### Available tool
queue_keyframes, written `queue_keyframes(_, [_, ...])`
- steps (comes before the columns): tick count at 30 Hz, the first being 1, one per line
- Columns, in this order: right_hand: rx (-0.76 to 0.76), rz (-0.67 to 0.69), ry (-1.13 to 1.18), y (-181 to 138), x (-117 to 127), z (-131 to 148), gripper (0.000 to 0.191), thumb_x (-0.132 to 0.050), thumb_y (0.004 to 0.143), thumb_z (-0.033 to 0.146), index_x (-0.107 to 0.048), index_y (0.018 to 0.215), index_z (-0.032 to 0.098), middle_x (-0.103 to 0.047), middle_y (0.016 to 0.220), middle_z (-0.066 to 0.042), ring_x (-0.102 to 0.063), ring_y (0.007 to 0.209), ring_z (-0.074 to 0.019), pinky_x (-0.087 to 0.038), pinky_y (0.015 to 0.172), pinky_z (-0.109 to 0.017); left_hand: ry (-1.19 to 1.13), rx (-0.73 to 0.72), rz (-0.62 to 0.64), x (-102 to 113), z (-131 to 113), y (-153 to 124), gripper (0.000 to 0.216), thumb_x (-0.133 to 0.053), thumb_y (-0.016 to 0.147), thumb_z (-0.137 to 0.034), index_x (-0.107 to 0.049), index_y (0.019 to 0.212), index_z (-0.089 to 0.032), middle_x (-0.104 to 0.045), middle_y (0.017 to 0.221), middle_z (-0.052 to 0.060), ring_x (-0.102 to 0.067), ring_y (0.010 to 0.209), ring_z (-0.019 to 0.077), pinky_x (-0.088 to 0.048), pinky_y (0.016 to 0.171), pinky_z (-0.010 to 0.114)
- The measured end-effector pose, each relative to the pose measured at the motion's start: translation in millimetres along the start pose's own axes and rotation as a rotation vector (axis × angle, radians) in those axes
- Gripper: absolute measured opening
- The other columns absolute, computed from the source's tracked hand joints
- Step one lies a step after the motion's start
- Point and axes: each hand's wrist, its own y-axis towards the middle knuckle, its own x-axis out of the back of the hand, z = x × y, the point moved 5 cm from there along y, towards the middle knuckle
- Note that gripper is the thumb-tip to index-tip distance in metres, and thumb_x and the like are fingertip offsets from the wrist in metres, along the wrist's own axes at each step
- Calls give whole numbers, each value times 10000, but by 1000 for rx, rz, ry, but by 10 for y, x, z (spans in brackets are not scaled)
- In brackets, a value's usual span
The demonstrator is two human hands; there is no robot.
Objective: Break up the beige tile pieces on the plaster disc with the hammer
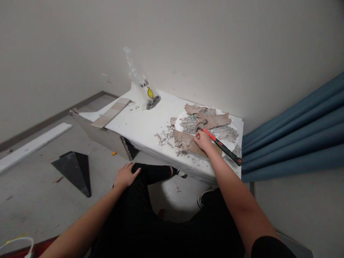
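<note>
My right hand [203, 140] is closed around a hammer [220, 144] with a red and black handle, gripping it near the head. The hammer head rests on broken brown tile pieces [212, 121] and grey rubble on a white round plate [230, 144]. The plate lies on a low white slab [145, 123] in front of me. My left hand [125, 175] lies flat on my knee, fingers spread, holding nothing. My legs, in black trousers, fill the bottom of the view.
A clear plastic bag [143, 91] with rubble stands at the slab's far end beside a beige tile strip [110, 113]. A dark triangular block [73, 168] and a white board [32, 145] lie on the concrete floor. Blue curtain [295, 132] hangs right.
</note>
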Motion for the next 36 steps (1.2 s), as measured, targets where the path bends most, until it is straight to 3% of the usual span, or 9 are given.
queue_keyframes(3, [79,-151,24,-26,184,54,117,-518,882,174,-633,903,176,-648,983,-83,-589,944,-200,-417,831,-263,5,-4,7,9,-12,-4,720,-341,925,-606,-539,1391,-93,-527,1469,183,-465,1375,331,-333,1165,439])
queue_keyframes(7, [141,-371,158,-180,388,234,182,-413,938,196,-594,950,175,-619,924,-67,-562,819,-176,-412,779,-254,-10,-4,5,13,-14,-12,720,-337,929,-608,-537,1394,-97,-528,1466,180,-473,1365,332,-344,1156,443])
queue_keyframes(12, [401,146,81,-500,-167,842,117,-532,918,246,-638,940,199,-641,766,-18,-574,738,-168,-385,709,-239,-22,-3,-3,9,-1,-5,723,-351,922,-610,-542,1389,-92,-531,1463,181,-481,1353,337,-352,1151,453])
queue_keyframes(14, [384,215,44,-523,-347,1011,164,-552,929,283,-656,1028,204,-675,794,-35,-608,781,-188,-396,720,-248,-23,4,1,8,4,-7,728,-344,922,-610,-534,1398,-93,-528,1467,174,-475,1360,331,-349,1155,446])
queue_keyframes(16, [257,148,85,-417,-366,1059,299,-537,944,295,-613,1217,198,-694,802,-42,-627,788,-203,-412,714,-256,-25,5,4,12,4,-19,730,-338,923,-609,-525,1406,-94,-532,1464,171,-465,1371,326,-339,1163,439])
queue_keyframes(19, [135,-38,205,-180,-141,958,477,-505,941,271,-484,1405,161,-679,764,-23,-617,733,-200,-418,691,-258,-32,-3,4,24,-1,-54,734,-335,926,-600,-517,1409,-78,-535,1460,178,-454,1384,325,-322,1176,432])
queue_keyframes(25, [20,-192,185,24,395,270,281,-462,939,281,-645,1102,142,-648,736,-21,-582,681,-176,-401,665,-247,-54,11,3,19,18,-59,719,-348,925,-587,-524,1408,-84,-540,1457,183,-463,1377,333,-342,1162,446])
queue_keyframes(30, [-17,15,-2,-49,255,-43,152,-541,887,192,-687,876,152,-687,802,-39,-601,736,-162,-386,664,-230,-32,4,0,-8,16,8,728,-358,913,-596,-534,1400,-85,-537,1459,184,-467,1372,341,-358,1150,459])
queue_keyframes(36, [-37,58,-40,2,34,-49,136,-576,868,164,-710,888,159,-714,869,-51,-630,789,-163,-401,695,-228,-27,-7,-9,18,-11,-27,717,-356,919,-584,-538,1397,-81,-545,1449,180,-486,1355,335,-366,1147,442])
